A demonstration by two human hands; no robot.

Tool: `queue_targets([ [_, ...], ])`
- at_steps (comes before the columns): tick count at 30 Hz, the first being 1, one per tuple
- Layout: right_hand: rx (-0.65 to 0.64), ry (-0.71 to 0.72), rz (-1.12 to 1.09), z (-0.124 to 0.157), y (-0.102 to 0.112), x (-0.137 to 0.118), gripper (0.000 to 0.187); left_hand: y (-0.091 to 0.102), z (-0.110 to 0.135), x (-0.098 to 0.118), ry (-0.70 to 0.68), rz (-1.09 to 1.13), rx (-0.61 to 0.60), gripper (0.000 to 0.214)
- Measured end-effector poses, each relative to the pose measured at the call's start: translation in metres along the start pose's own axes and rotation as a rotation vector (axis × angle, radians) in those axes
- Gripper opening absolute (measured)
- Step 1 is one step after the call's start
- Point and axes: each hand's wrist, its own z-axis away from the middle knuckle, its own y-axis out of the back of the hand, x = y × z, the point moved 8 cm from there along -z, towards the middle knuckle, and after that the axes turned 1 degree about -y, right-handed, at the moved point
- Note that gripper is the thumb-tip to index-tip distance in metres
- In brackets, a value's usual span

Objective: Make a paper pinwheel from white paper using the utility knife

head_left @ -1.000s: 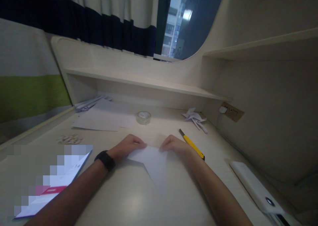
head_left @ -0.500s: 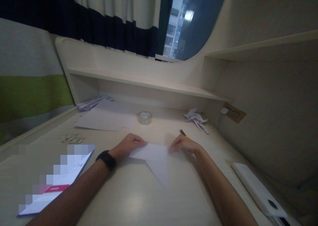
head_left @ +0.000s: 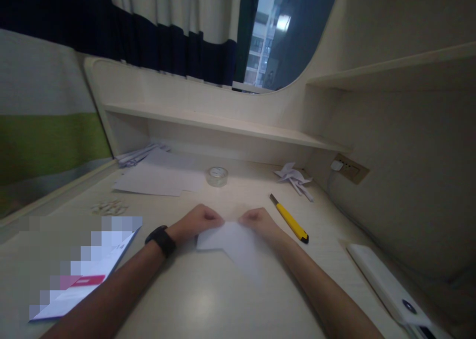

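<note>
A folded sheet of white paper [head_left: 227, 237] is between my hands, with one pointed flap reaching toward me on the right; that flap is blurred. My left hand [head_left: 203, 219], below a black wristwatch, pinches the paper's far edge near its left part. On the same edge, a little to the right, my right hand [head_left: 260, 222] pinches with thumb and fingers. To the right of my right hand lies a yellow utility knife [head_left: 292, 222] on the desk, its dark tip pointing away.
A roll of clear tape [head_left: 217, 177] stands behind my hands. Paper sheets [head_left: 158, 172] lie back left, a folded paper pinwheel [head_left: 292, 172] back right. Small pale pieces [head_left: 109, 207] and a partly pixelated tablet or booklet [head_left: 100, 279] are left, a white device [head_left: 386, 284] right.
My right hand has moved left and now grips the paper's far edge close to my left hand. The utility knife has come into full view. The paper has shifted slightly toward me.
</note>
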Motion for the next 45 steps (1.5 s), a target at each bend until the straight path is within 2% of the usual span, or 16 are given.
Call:
queue_targets([
  [3, -0.021, 0.002, 0.043, 0.001, -0.007, -0.002, 0.030, -0.004, 0.000, 0.001, -0.016, -0.026, -0.033, 0.036],
  [11, -0.031, 0.051, 0.111, 0.001, -0.020, -0.008, 0.018, -0.007, -0.001, 0.001, -0.018, -0.026, -0.011, 0.033],
  [17, 0.040, -0.032, 0.035, 0.003, -0.007, -0.004, 0.021, -0.003, 0.000, 0.003, -0.026, -0.043, -0.019, 0.034],
  [28, 0.058, -0.099, -0.083, 0.003, 0.022, -0.001, 0.028, 0.009, 0.005, 0.004, -0.003, 0.050, -0.044, 0.033],
  [33, 0.062, -0.115, -0.118, 0.001, 0.037, 0.003, 0.032, 0.015, 0.007, 0.009, 0.036, 0.049, -0.004, 0.030],
  [36, 0.086, -0.109, -0.138, 0.000, 0.045, 0.006, 0.034, 0.019, 0.006, 0.002, 0.069, 0.057, 0.019, 0.027],
  [40, 0.169, -0.098, -0.176, -0.002, 0.057, 0.009, 0.036, 0.030, 0.007, -0.013, 0.164, 0.106, 0.182, 0.029],
  [43, 0.195, -0.097, -0.193, -0.002, 0.052, 0.007, 0.035, 0.030, 0.007, -0.012, 0.160, 0.199, 0.273, 0.038],
  [45, 0.181, -0.103, -0.196, -0.001, 0.039, 0.005, 0.033, 0.024, 0.005, -0.005, 0.107, 0.231, 0.248, 0.043],
])
